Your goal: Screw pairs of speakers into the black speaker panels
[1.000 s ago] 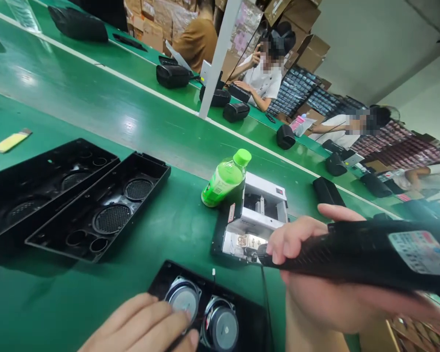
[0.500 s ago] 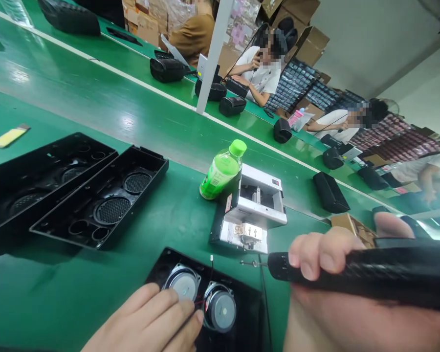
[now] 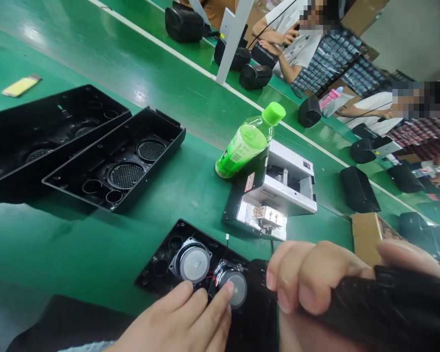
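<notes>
A black handheld tool is grasped in the right hand at the near right; its front end is held over the right part of a black speaker panel, but whether contact is made cannot be told; the panel is laid near the middle of the green table, with a left driver and a right driver seated in it; the left hand is rested palm down over the panel's near side, a fingertip placed on the right driver; whether anything is pinched beneath cannot be told; beyond the panel stands a white-and-black machine, with a green-capped bottle just beside it; an open black housing is placed to the left.
</notes>
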`<act>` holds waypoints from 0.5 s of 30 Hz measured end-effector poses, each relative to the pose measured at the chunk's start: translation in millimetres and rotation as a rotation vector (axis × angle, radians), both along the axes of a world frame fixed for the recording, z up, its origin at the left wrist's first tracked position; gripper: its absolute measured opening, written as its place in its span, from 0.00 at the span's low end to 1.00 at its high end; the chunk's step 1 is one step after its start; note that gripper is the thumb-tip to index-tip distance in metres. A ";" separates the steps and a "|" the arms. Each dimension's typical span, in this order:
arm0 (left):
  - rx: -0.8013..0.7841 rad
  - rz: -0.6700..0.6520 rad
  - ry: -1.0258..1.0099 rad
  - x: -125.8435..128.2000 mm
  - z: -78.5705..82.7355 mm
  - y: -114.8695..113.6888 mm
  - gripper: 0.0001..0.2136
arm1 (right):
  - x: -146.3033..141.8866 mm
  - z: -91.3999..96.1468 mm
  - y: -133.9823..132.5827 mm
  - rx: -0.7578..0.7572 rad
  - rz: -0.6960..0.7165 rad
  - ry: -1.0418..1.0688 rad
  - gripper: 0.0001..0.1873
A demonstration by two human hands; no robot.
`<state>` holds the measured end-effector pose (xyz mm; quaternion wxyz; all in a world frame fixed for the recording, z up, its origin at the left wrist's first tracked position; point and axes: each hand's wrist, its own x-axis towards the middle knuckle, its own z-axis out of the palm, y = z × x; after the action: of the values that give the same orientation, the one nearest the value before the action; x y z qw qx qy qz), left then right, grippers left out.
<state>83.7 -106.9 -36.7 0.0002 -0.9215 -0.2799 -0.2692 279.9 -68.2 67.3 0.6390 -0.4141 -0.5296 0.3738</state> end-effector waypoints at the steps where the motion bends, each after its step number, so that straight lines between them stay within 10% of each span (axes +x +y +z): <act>1: -0.003 -0.001 -0.002 0.4 -0.4 0.2 0.13 | -1.0 -2.6 0.1 0.011 0.020 0.019 0.17; 15: -0.093 -0.032 -0.009 -1.5 7.2 5.9 0.13 | 7.3 -15.2 -1.8 -0.111 -0.075 -0.047 0.11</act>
<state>82.2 -101.0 -29.5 -0.0485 -0.9237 -0.2773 -0.2600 287.2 -70.0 52.0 0.6161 -0.4769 -0.5071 0.3686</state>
